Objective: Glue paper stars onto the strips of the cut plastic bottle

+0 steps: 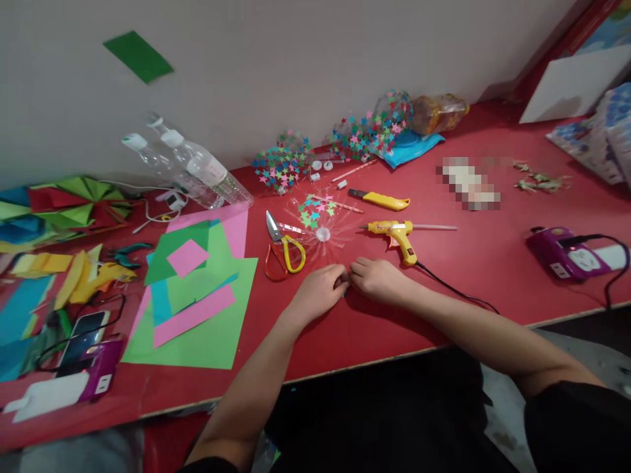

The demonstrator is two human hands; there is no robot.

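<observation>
My left hand (321,289) and my right hand (377,278) meet low over the red table, fingertips pinched together. A bit of blue shows just under them; what they hold is mostly hidden. Right in front of them lies a clear plastic piece cut into spreading strips, with a white round centre (323,234) and several paper stars (315,211) at its far side. Scissors (284,249) with one red and one yellow handle rest left of it. A yellow glue gun (394,234) with a glue stick in its back lies to the right, below a yellow utility knife (382,199).
Star-covered clear ornaments (283,161) stand along the wall, near clear bottles (190,164). Coloured paper sheets (241,322) lie at left, beside another yellow glue gun (101,279) and a phone (86,335). A purple power strip (566,253) sits at right, with a cord across the table.
</observation>
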